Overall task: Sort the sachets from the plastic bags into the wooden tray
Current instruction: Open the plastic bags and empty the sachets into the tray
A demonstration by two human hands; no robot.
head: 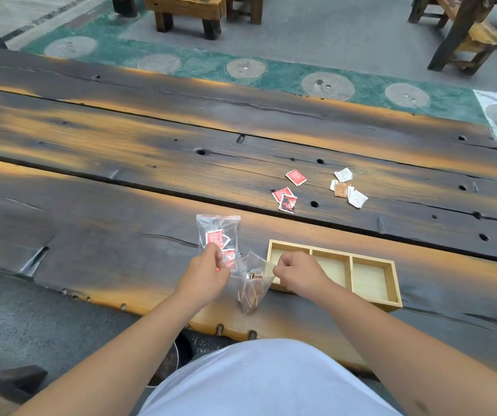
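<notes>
Two hands pinched the mouth of one clear bag (pixel 250 291) between them, the left hand (pixel 203 273) on its left lip, the right hand (pixel 299 273) on its right, brown sachets hanging below. Just beyond the right hand lay the wooden tray (pixel 391 283), its long axis running rightward, all three compartments bare. Behind the left hand lay a second bag (pixel 218 232) of red sachets; farther off, loose sachets (pixel 344 187) lay scattered.
</notes>
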